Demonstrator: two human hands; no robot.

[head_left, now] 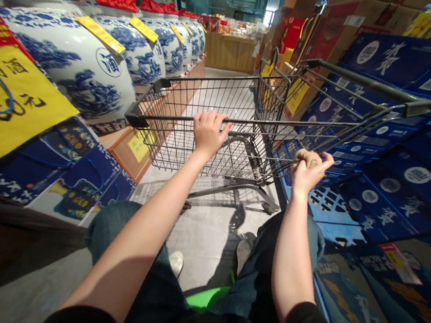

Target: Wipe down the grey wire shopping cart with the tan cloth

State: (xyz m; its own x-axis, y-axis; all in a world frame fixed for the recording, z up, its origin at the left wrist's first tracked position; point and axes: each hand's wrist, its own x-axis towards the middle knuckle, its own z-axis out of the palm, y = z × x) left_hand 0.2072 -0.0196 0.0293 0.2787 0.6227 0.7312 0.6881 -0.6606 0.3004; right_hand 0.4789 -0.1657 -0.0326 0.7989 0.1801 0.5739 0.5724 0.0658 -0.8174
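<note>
A dark wire shopping cart (259,122) stands sideways across the aisle in front of my knees, its handle end to the right. The fingers of my left hand (208,136) curl over the near top rail of the basket, with the thumb to the right. Through the mesh the basket shows only bare wire and the floor beyond. My right hand (307,176) is closed around a bunched beige cloth (306,158), to the right of the basket and below the handle. Its index finger sticks out to the right.
Large blue-and-white porcelain jars (93,72) with red cloth tops line a wooden ledge on the left. Blue cartons (406,162) are stacked on the right, beside a blue plastic pallet (327,208). Something green (206,296) shows between my legs. A wooden counter (230,52) stands far ahead.
</note>
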